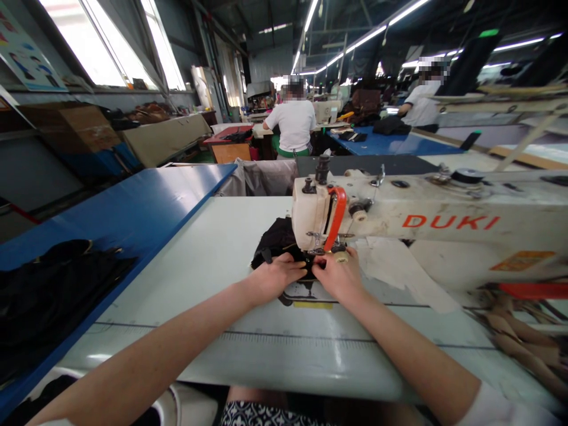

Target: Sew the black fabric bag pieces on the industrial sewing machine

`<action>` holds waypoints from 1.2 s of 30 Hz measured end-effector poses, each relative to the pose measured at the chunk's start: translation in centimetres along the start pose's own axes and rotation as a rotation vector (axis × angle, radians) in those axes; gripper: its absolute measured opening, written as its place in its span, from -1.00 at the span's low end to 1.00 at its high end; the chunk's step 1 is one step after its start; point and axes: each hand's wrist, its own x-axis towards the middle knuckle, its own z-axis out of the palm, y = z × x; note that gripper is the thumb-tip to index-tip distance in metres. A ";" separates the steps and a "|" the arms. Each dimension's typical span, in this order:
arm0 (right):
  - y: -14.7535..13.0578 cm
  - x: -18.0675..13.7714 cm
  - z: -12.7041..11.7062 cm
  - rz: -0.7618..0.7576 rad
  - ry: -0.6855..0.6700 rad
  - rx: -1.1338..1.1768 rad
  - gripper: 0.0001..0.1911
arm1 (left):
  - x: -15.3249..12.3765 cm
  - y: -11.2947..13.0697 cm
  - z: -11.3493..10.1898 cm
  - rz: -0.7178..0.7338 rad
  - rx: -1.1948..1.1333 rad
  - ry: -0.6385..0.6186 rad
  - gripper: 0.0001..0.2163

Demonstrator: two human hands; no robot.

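A piece of black fabric [275,239] lies bunched on the bed of a white sewing machine [309,213], partly under the needle area. My left hand [276,277] is closed on its near left part, fingers together and pointing right; the thumb is hidden. From the other side my right hand [339,273] pinches the fabric between thumb and forefinger, close to the presser foot. The machine head hides the needle and some of my right fingertips. Both forearms rest low over the pale table [231,236].
A blue table [177,189] adjoins on the left, with a dark cloth pile [53,290] on it. White paper-like scraps [399,272] lie beneath the machine arm. A measuring scale runs along the near table edge. One person [293,124] sits ahead, another [421,100] farther right.
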 end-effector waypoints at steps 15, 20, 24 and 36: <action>-0.1 0.2 0.6 0.039 -0.010 0.069 -0.82 | 0.0 0.2 -0.3 -0.015 -0.042 -0.018 -0.74; -0.7 0.1 0.6 0.055 0.009 0.058 -0.83 | 0.1 0.3 -0.6 -0.014 -0.041 -0.015 -0.73; -0.7 -0.1 0.5 0.045 0.021 0.028 -0.79 | 0.1 0.4 -0.8 -0.021 -0.034 -0.002 -0.73; 1.3 0.9 0.1 -0.070 0.025 -0.141 -0.76 | 0.0 -0.2 -0.1 0.008 -0.055 0.012 -0.70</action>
